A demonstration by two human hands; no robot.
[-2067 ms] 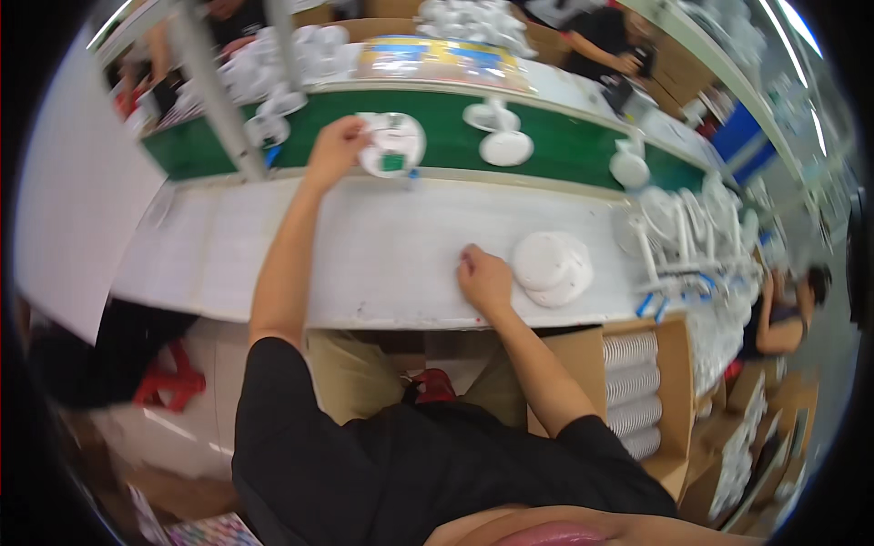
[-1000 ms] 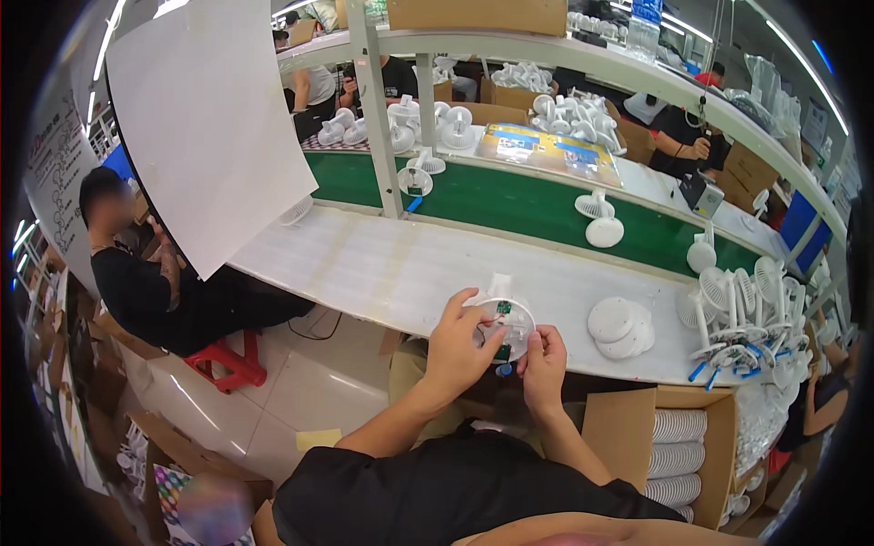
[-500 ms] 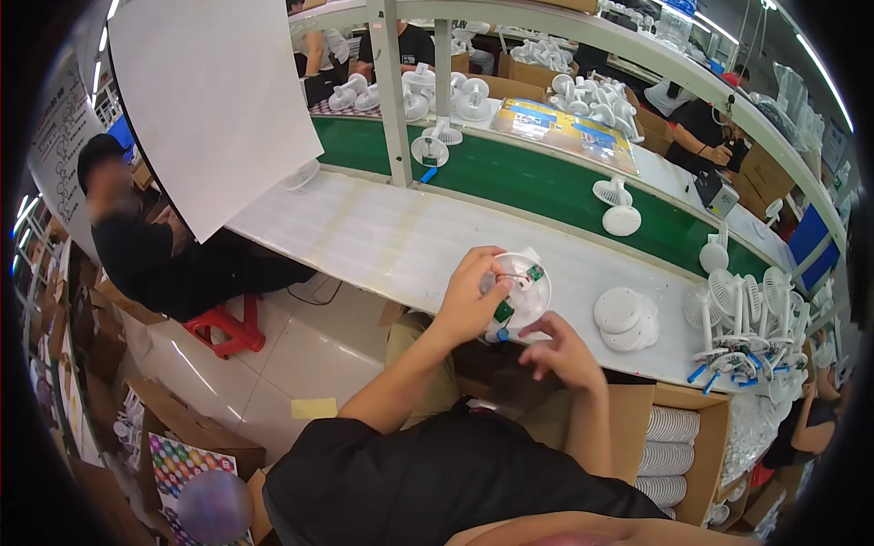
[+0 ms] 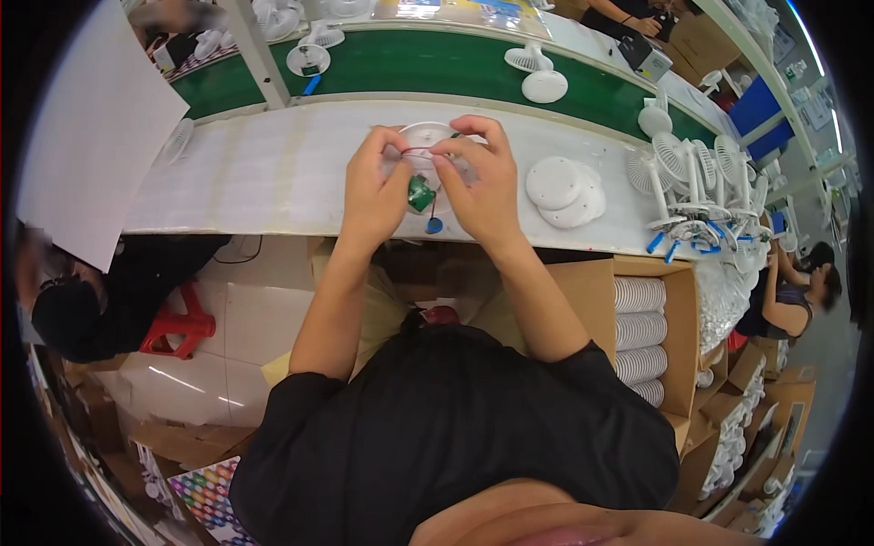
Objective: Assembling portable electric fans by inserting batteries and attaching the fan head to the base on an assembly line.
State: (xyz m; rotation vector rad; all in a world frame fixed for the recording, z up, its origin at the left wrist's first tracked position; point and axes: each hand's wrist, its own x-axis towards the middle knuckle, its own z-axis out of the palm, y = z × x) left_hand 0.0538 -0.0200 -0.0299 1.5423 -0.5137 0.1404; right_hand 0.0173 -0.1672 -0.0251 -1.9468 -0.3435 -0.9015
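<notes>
Over the bench, my left hand and my right hand are both closed in a pinch at a round white fan base. A thin dark red wire runs between my fingertips, across the inside of the base. Beside my left thumb lies a green circuit board. A small round blue part hangs on a wire at the near side of the base. My fingers cover much of the base's rim. To the right of my right hand lie several white round covers, overlapping.
White fans with blue parts crowd the bench's right end. Behind the bench, a green conveyor belt carries more fans. A carton of stacked white ringed parts stands at my right. A person sits at left, near a red stool.
My right hand has risen from below the base and now pinches at the wire. My left hand has shifted from the rim toward the wire. The view has turned and tilted down.
</notes>
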